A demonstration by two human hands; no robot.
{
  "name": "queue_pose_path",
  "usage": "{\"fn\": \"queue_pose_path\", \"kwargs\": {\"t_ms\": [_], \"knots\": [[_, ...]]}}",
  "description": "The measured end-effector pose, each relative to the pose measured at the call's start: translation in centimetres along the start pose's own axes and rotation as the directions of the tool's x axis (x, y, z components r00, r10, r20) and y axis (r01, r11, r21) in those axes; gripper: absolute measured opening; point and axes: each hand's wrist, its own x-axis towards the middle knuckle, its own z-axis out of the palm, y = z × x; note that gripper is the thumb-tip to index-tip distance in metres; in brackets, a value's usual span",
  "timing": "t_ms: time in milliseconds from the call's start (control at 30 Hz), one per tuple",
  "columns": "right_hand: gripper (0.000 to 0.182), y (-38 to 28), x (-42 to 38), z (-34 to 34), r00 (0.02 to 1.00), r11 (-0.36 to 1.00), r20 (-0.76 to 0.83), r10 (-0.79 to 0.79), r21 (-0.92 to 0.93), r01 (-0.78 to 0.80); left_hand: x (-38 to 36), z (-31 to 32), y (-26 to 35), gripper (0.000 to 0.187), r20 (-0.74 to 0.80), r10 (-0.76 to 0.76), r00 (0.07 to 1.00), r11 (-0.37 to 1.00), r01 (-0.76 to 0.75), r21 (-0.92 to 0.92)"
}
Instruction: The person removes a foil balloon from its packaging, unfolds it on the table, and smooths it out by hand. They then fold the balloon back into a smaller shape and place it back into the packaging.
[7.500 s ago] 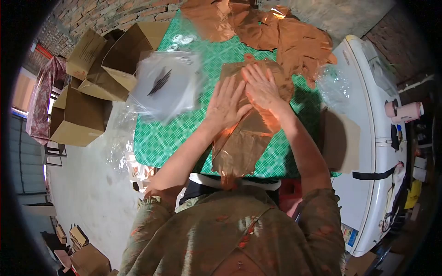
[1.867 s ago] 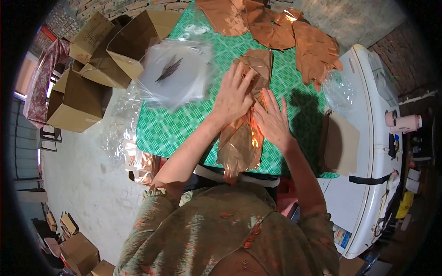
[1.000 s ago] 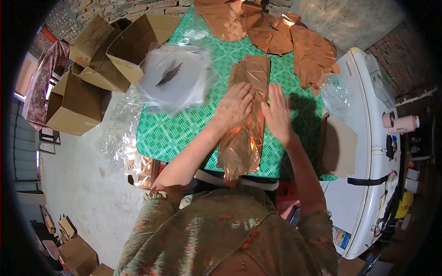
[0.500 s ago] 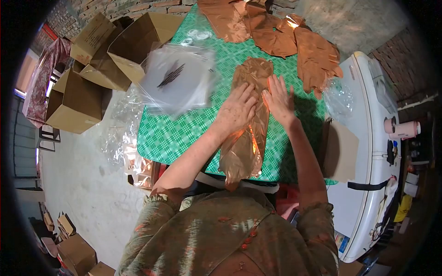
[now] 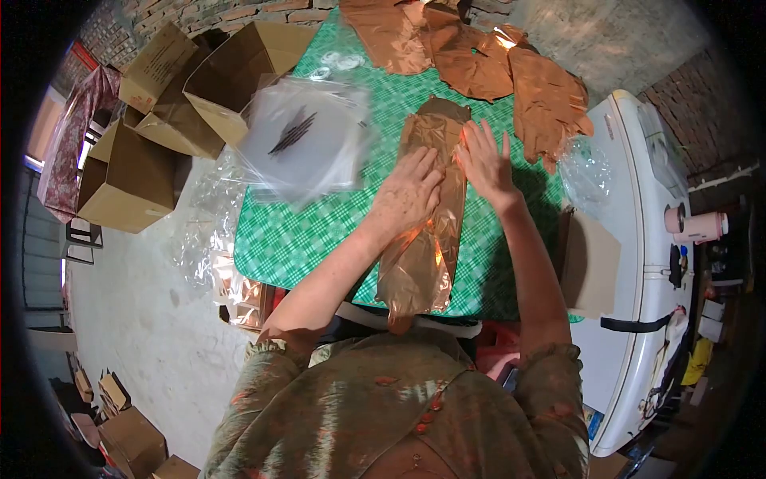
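Observation:
A long, flat, copper-coloured foil balloon (image 5: 419, 275), uninflated and folded into a strip, lies on the green checked tablecloth (image 5: 295, 231) in front of me. My left hand (image 5: 411, 191) rests on its middle, fingers stretched and slightly bent, palm down. Along the strip's right edge is my right hand (image 5: 487, 168), its fingers straight and a little apart, touching the foil near the upper part. The strip's near end hangs over the table edge toward my lap. More flat copper foil balloons (image 5: 550, 104) lie spread at the far side.
Clear plastic sleeves (image 5: 311, 148) are stacked on the table's left, with white rings (image 5: 341, 61) behind them. Open cardboard boxes (image 5: 132, 188) stand further left. Crumpled clear plastic (image 5: 586, 168) and a cardboard piece (image 5: 594, 263) lie at the right, beside a white fridge (image 5: 638, 319).
My right hand has tilted and shifted slightly right along the foil's edge. The strip's far end looks flatter, with a darker layer showing at its tip. My left hand has barely moved.

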Motion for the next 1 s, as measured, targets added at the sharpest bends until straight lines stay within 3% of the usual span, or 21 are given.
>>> {"fn": "queue_pose_path", "kwargs": {"t_ms": [233,333,433,533,633,1000], "knots": [[0.041,1.6,2.2,0.8,0.983,0.993,-0.141,-0.117,-0.043,0.112,0.1,0.0,-0.1,0.043,0.020,-0.006,1.000,1.000,0.006,0.012],[0.037,2.5,2.4,0.5,0.967,0.947,-0.063,-0.247,-0.225,0.227,0.0,0.1,-0.1,0.044,0.020,-0.002,1.000,1.000,0.001,0.017],[0.034,2.2,4.0,-0.2,0.995,0.998,0.105,-0.006,-0.063,0.013,-0.2,0.1,0.0,0.043,0.016,-0.004,1.000,1.000,0.004,0.012],[0.034,1.4,4.0,-1.7,0.995,1.000,0.097,0.011,0.000,-0.011,0.0,0.0,-0.1,0.043,0.020,-0.011,1.000,1.000,0.011,0.008],[0.035,-0.6,1.4,-0.9,0.989,0.997,-0.123,-0.082,-0.006,0.082,-0.2,-0.3,0.1,0.042,0.016,-0.011,1.000,1.000,0.011,-0.012],[0.035,-2.8,-1.0,-0.7,0.998,0.998,-0.025,0.054,0.041,-0.053,0.0,0.1,-0.4,0.044,0.011,0.016,1.000,1.000,-0.016,0.006]]}}
